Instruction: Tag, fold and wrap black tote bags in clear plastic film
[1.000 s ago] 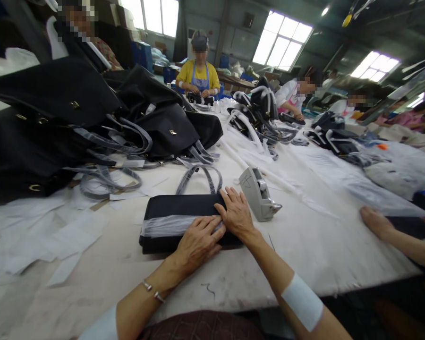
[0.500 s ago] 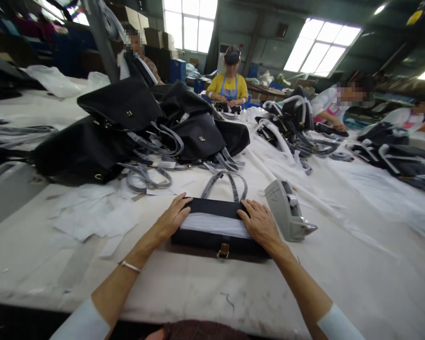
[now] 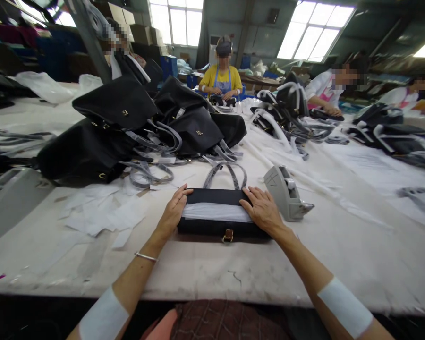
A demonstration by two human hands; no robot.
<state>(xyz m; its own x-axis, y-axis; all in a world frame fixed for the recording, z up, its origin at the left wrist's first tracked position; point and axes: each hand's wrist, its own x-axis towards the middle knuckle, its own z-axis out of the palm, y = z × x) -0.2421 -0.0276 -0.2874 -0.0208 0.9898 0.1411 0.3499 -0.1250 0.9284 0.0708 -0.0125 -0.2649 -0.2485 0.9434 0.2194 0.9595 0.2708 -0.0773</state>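
Two hands on one black bag (image 3: 216, 227), lying flat on the white-covered table (image 3: 198, 276) near the near edge, mid-view.

Left to right:
- Paper scraps (image 3: 102, 212) loose on the table; pile of black bags (image 3: 127, 127) behind them, grey-wrapped straps trailing.
- Left hand (image 3: 173, 211): open, flat, fingers spread, on the bag's left end, not gripping. Bracelet (image 3: 146, 257) on the wrist.
- Bag: white film band (image 3: 216, 212) across the top, buckle tab (image 3: 228, 235) at the front edge, wrapped handles (image 3: 225, 175) looped on the table just behind.
- Right hand (image 3: 262, 209): open, fingers spread over the bag's right end, not gripping.
- Grey dispenser (image 3: 286, 193) just beside that hand, apart from the bag.

Far end: co-worker in yellow (image 3: 222, 71). Right side: second co-worker (image 3: 320, 92) beside more bags (image 3: 290, 101).
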